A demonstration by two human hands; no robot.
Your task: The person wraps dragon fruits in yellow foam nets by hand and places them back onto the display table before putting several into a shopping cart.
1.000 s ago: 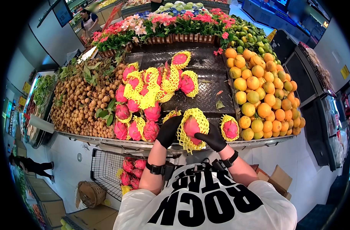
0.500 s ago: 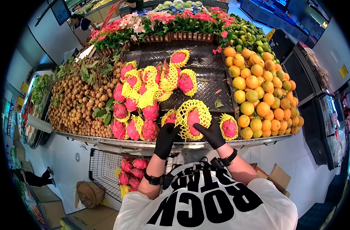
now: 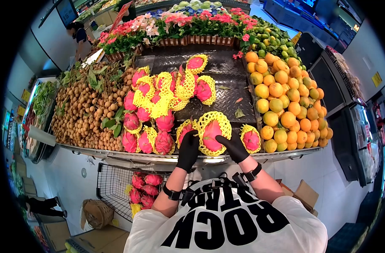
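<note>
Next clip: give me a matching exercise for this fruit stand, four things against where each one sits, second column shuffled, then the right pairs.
Things:
1. dragon fruit in yellow netting
2. oranges
3. small brown fruit with leaves
4. wire basket

Places:
A. left section of the stand
B. below the stand's front edge, with more dragon fruit inside
C. between the gloved left hand and right hand
D. right section of the stand

Pairs: 1-C, 2-D, 3-A, 4-B

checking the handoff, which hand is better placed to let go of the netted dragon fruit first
Probably the left hand: it only touches the netted dragon fruit's edge, while the right hand has fingers spread across its front.
</note>
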